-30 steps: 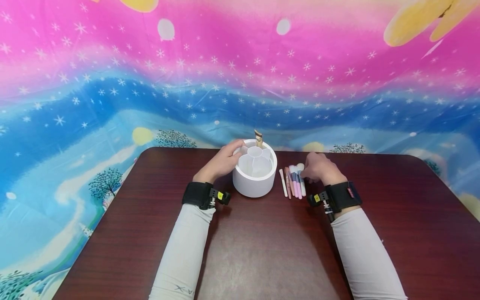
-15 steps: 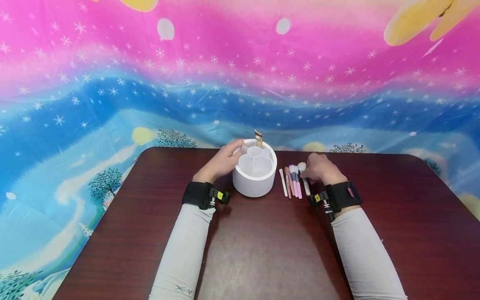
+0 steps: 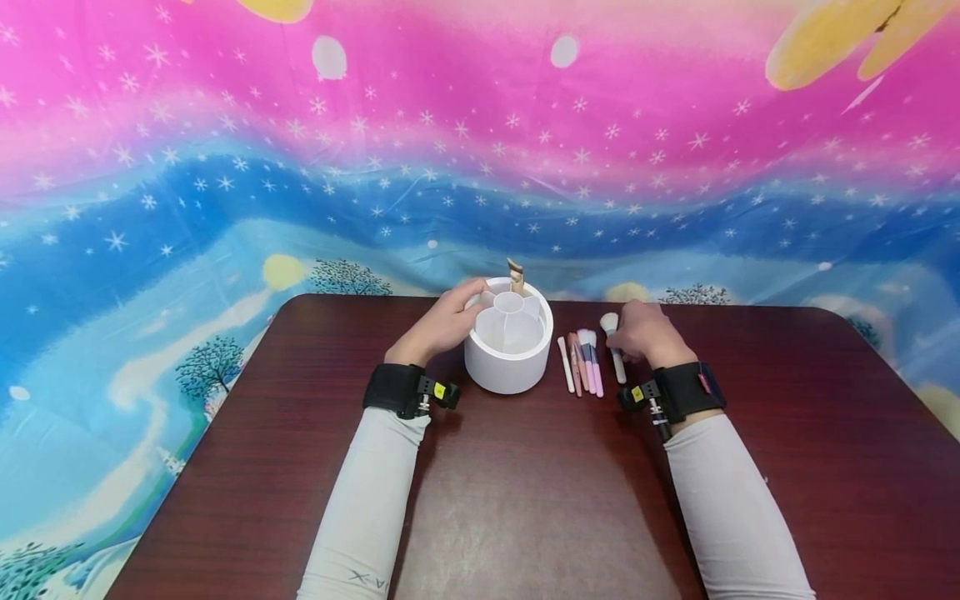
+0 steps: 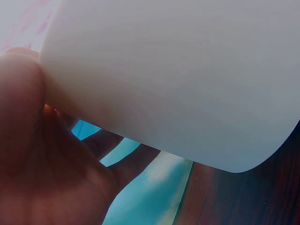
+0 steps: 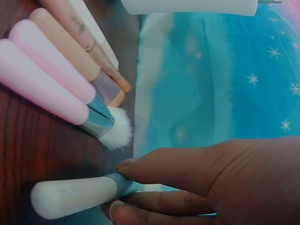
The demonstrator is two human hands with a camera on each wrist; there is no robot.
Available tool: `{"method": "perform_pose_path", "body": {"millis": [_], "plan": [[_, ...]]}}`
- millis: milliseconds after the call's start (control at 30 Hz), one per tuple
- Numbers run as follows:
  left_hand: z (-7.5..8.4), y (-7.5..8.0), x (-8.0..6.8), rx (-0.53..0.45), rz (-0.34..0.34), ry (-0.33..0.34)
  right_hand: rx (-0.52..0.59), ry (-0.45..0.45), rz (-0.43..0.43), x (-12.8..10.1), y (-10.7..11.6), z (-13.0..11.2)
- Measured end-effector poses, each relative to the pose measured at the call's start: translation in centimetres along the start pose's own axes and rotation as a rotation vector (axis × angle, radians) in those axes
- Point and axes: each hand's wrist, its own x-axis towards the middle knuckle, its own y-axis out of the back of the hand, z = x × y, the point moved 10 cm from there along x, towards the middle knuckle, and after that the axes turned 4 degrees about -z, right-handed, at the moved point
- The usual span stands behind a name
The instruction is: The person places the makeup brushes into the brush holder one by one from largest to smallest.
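Note:
My left hand (image 3: 448, 319) grips the left side of a round white brush organizer (image 3: 507, 372), its thumb at the wall in the left wrist view. The organizer stands upright and has divided compartments inside. A gold-brown item (image 3: 516, 277) sticks up from a back compartment; its kind is unclear. To the right, my right hand (image 3: 649, 335) pinches a makeup brush (image 5: 75, 196) with a white handle and fluffy pale head near its metal collar. In the right wrist view, the thumb (image 5: 159, 164) and fingertips meet on that collar.
Between the organizer and my right hand lie several makeup brushes side by side, among them a pink-handled one (image 5: 47, 89), a tan one (image 5: 63, 44) and a slim white one (image 3: 566, 367). A colourful cloth hangs behind the dark wooden table (image 3: 495, 492).
My right hand has drawn the white-handled brush a little to the right and away from me, apart from the pink brushes. The left hand and organizer have stayed put.

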Motion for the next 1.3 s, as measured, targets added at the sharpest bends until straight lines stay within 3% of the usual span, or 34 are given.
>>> {"method": "perform_pose_path", "body": {"millis": [400,900,1300], "plan": [[0.0,0.0,-0.1,0.001,0.005,0.008,0.058,0.038,0.159,-1.3,2.6,-1.5],[0.2,0.0,-0.1,0.007,0.009,-0.008,0.154,0.111,0.275,-2.9,4.6,-3.8],[0.3,0.0,-0.1,0.017,0.001,-0.012,0.176,0.237,0.439,-4.4,6.6,-6.0]]}}
